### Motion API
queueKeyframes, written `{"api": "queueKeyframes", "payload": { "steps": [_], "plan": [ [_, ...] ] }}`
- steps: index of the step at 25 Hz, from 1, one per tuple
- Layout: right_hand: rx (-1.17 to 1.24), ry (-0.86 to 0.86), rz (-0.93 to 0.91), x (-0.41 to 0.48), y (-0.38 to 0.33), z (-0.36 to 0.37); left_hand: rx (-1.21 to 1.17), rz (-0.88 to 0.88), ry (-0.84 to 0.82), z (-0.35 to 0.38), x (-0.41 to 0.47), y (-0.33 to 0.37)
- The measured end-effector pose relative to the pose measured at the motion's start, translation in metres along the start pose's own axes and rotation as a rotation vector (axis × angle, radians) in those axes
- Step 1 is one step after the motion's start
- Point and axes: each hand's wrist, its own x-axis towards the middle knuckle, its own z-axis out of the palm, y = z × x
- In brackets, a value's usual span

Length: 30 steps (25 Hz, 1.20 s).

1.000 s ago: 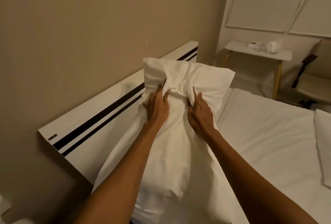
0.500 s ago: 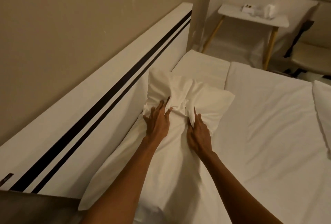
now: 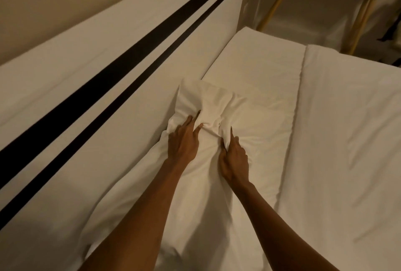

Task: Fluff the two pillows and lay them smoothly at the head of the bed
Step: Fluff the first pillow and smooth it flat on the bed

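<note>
A white pillow (image 3: 256, 132) lies flat on the bed sheet (image 3: 271, 53) against the white headboard (image 3: 108, 75) with its two black stripes. Both my hands pinch a bunched fold of the pillowcase near the pillow's middle. My left hand (image 3: 183, 142) grips the fold from the headboard side, fingers pointing away from me. My right hand (image 3: 234, 158) clutches the cloth from the other side. The second pillow is out of view.
A white duvet (image 3: 351, 140) covers the bed to the right of the pillow, its folded edge running alongside. Beyond the bed's far corner stands a white side table with yellow wooden legs (image 3: 355, 21).
The pillow has come down from upright in the air to flat on the bed beside the headboard. Both hands kept their grip on the bunched cloth, and the view tilted down.
</note>
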Motion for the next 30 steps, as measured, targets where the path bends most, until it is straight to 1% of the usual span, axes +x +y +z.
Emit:
{"api": "queueKeyframes", "payload": {
  "steps": [3,5,7,9,10,12,14,15,16,18,19,20,21,22,23,25,26,27,28,30],
  "plan": [
    [-0.026,0.05,-0.027,0.036,0.002,0.035,-0.003,0.007,0.029,0.021,0.033,-0.03],
    [-0.071,0.039,0.024,0.051,0.015,0.059,0.04,0.021,0.019,0.042,0.043,-0.054],
    [-0.207,0.017,0.096,0.053,0.037,0.081,0.112,0.008,-0.006,0.065,0.038,-0.085],
    [-0.316,0.047,0.126,0.05,0.059,0.096,0.165,0.016,-0.005,0.083,0.025,-0.112],
    [-0.314,0.064,0.125,0.048,0.067,0.1,0.188,0.03,0.01,0.088,0.02,-0.12],
    [-0.237,0.071,0.136,0.049,0.076,0.099,0.231,0.02,0.043,0.09,0.015,-0.128],
    [-0.151,0.07,0.125,0.052,0.08,0.092,0.234,-0.08,0.038,0.085,0.015,-0.128],
    [-0.131,0.094,0.077,0.058,0.078,0.086,0.214,-0.137,0.042,0.082,0.015,-0.126],
    [-0.122,0.136,-0.009,0.067,0.074,0.08,0.188,-0.17,0.06,0.08,0.015,-0.122],
    [-0.203,0.172,-0.238,0.091,0.062,0.069,0.165,-0.162,0.09,0.076,0.011,-0.113],
    [-0.314,0.131,-0.349,0.106,0.059,0.065,0.161,-0.164,0.074,0.077,0.005,-0.109],
    [-0.442,0.045,-0.441,0.121,0.06,0.062,0.161,-0.187,0.039,0.078,-0.002,-0.107],
    [-0.559,-0.058,-0.494,0.133,0.066,0.06,0.169,-0.225,-0.002,0.081,-0.01,-0.108],
    [-0.651,-0.143,-0.498,0.143,0.076,0.055,0.183,-0.258,-0.03,0.083,-0.017,-0.11],
    [-0.702,-0.195,-0.457,0.152,0.088,0.05,0.199,-0.279,-0.043,0.083,-0.022,-0.113],
    [-0.697,-0.209,-0.341,0.17,0.099,0.037,0.204,-0.313,-0.043,0.079,-0.023,-0.117],
    [-0.674,-0.19,-0.331,0.176,0.096,0.036,0.2,-0.348,-0.023,0.077,-0.023,-0.118],
    [-0.652,-0.154,-0.386,0.18,0.087,0.038,0.195,-0.381,0.02,0.075,-0.022,-0.116],
    [-0.635,-0.138,-0.488,0.181,0.073,0.046,0.188,-0.392,0.084,0.073,-0.022,-0.114],
    [-0.598,-0.202,-0.7,0.175,0.044,0.069,0.174,-0.327,0.183,0.074,-0.019,-0.106]
  ]
}}
